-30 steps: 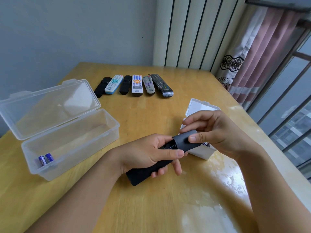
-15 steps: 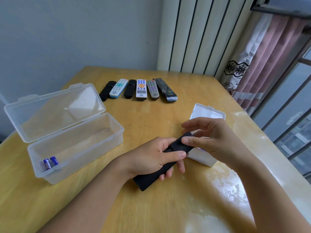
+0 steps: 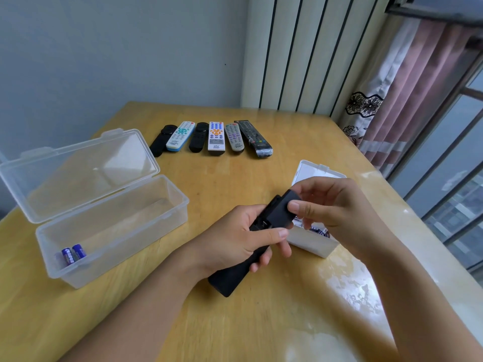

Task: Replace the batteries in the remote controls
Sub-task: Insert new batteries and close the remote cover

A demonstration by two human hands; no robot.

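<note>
Gripping a black remote (image 3: 236,273) just below the middle of the frame, the left hand (image 3: 235,239) has its fingers curled under the body and its thumb laid across the top, so the remote slants from lower left to upper right above the wooden bench (image 3: 261,322). The right hand (image 3: 332,210), coming in from the lower right, pinches the dark battery cover (image 3: 281,210) at the remote's upper end between thumb and fingers; the cover sits at the open end of the remote, and part of the compartment shows below it, though whether the cover is fully free of the body cannot be told. The two hands are close together, both closed on the same remote. Directly behind the right hand stands a small white open box (image 3: 313,241) on the bench, with a few printed batteries (image 3: 317,229) showing inside it beside the fingers. At the left of the frame sits a large clear plastic box (image 3: 112,231) with its hinged lid (image 3: 78,173) standing open behind it; two blue batteries (image 3: 73,253) lie side by side in its near left corner. Farther back, above the middle of the frame, six remotes (image 3: 213,137) lie in a row on the bench, nearly parallel: black, white with a blue end, black, white with coloured buttons, grey, and a longer black one at the right end. Behind the bench are a plain wall, a ribbed panel and, at the upper right, a pink curtain (image 3: 418,87) beside a window.
</note>
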